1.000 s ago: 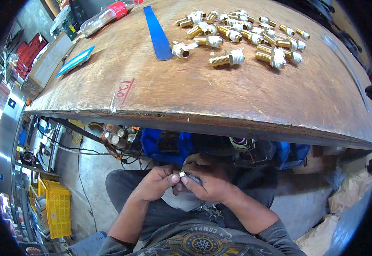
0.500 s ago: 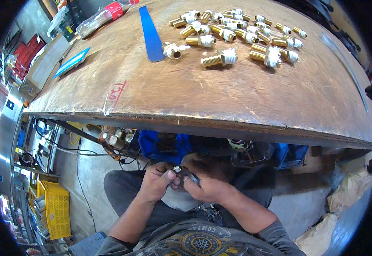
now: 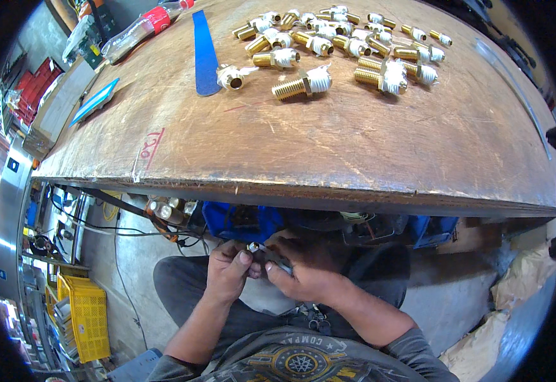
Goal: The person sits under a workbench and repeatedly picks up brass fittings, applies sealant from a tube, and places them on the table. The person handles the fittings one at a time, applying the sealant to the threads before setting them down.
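Observation:
My left hand (image 3: 227,272) is closed on a small brass fitting (image 3: 253,246), whose shiny round end shows above the thumb. Close against it, my right hand (image 3: 298,275) is closed on a slim grey tool (image 3: 284,263). Most of that tool is hidden by the fingers, so its kind is unclear. Both hands are over my lap, below the bench edge. On the bench lie several brass threaded fittings (image 3: 292,88) with white tape wrapped on one end.
The wooden bench (image 3: 240,143) spans the area ahead. On it are a blue strip (image 3: 205,60), a plastic bottle (image 3: 136,37) and a blue-edged flat piece (image 3: 94,102). Blue bins (image 3: 243,223) sit underneath. A yellow crate (image 3: 87,315) and cables (image 3: 122,280) are on the left floor.
The bench and its fittings have shifted slightly left and down in the picture. My hands have moved a little left, still together with the fitting and the grey tool.

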### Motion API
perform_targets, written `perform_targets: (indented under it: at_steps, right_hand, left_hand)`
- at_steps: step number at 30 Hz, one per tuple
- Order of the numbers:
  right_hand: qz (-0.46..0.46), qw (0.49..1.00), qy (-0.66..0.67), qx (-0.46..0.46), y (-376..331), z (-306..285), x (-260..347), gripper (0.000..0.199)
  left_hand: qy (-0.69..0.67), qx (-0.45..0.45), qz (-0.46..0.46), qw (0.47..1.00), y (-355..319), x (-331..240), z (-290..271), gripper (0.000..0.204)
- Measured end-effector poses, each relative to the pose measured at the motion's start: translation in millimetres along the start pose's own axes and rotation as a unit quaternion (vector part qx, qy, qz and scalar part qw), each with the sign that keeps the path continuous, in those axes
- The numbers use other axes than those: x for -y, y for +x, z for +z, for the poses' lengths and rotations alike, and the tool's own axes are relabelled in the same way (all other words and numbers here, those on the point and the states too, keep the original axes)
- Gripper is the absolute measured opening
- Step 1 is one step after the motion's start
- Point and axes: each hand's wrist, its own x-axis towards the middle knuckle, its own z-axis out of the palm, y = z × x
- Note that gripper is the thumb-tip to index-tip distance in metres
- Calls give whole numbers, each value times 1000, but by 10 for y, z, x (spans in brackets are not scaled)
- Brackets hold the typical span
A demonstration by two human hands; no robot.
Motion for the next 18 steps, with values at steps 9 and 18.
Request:
perform_targets:
  at_steps: [9, 18]
  right_hand:
    - [36, 998, 49, 34, 3, 24, -72, 25]
    - [61, 995, 77, 18, 19, 65, -102, 27]
  left_hand:
    - [187, -35, 77, 979, 39, -30, 40, 35]
    - [374, -64, 213, 900, -20, -17, 85, 20]
